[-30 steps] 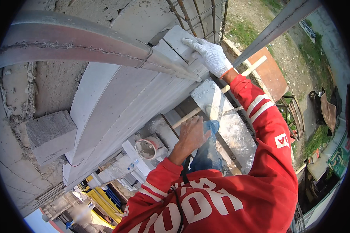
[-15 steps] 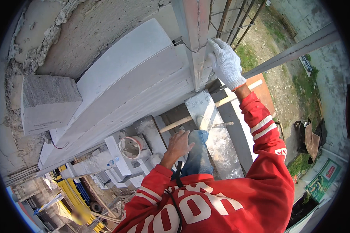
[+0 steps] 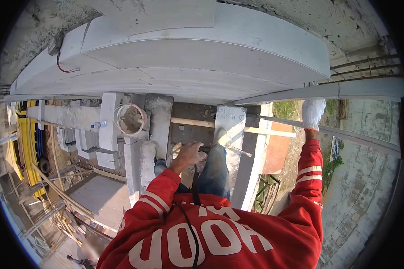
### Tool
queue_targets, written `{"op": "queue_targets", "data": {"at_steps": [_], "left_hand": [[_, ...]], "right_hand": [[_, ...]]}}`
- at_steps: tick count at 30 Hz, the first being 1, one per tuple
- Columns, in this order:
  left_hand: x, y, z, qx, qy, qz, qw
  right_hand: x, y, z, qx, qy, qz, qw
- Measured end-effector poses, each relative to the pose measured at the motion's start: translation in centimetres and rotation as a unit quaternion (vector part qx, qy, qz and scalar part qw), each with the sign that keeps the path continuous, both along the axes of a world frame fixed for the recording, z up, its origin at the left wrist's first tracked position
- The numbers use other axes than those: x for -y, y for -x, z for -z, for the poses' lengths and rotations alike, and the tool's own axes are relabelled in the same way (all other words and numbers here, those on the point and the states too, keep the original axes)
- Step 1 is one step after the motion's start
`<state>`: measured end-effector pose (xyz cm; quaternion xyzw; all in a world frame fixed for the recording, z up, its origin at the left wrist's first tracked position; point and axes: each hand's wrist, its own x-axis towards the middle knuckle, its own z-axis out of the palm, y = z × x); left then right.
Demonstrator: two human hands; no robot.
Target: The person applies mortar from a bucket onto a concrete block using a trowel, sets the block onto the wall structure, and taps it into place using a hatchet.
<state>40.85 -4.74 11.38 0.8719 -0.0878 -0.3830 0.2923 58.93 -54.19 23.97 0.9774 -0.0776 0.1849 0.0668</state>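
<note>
Pale block wall [image 3: 188,54] on a building site, gloved right hand [image 3: 313,113] at a metal post [image 3: 349,89].

The post runs from the wall's lower edge toward the right of the view; it partly hides the right hand's fingers, so I can't say whether that grip is closed round it. A second post [image 3: 363,139] slants just below, passing the right wrist. Well apart, the bare left hand [image 3: 190,154] hangs beside the right leg [image 3: 213,172], its grip loosely half-open, fingers slightly bent. Ahead of it, a wooden pole [image 3: 271,131] passes under a spattered plank [image 3: 231,112]. Farther left, a bucket [image 3: 143,115] stands beside a white block [image 3: 108,121], near a bottle [image 3: 99,125]. Yellow frames [image 3: 29,148] show at far left.
</note>
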Motion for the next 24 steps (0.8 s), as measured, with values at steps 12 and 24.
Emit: {"op": "queue_targets", "data": {"at_steps": [12,24], "left_hand": [[-16.3,18.5,9.8,-0.043,-0.053,-0.445,0.893],[-19.5,24.4,11.0,-0.061,-0.206,-0.513,0.831]], "right_hand": [[-20.1,20.3,14.3,-0.262,-0.301,0.159,0.903],[-64.1,18.9,34.1,-0.449,-0.353,-0.214,0.793]]}}
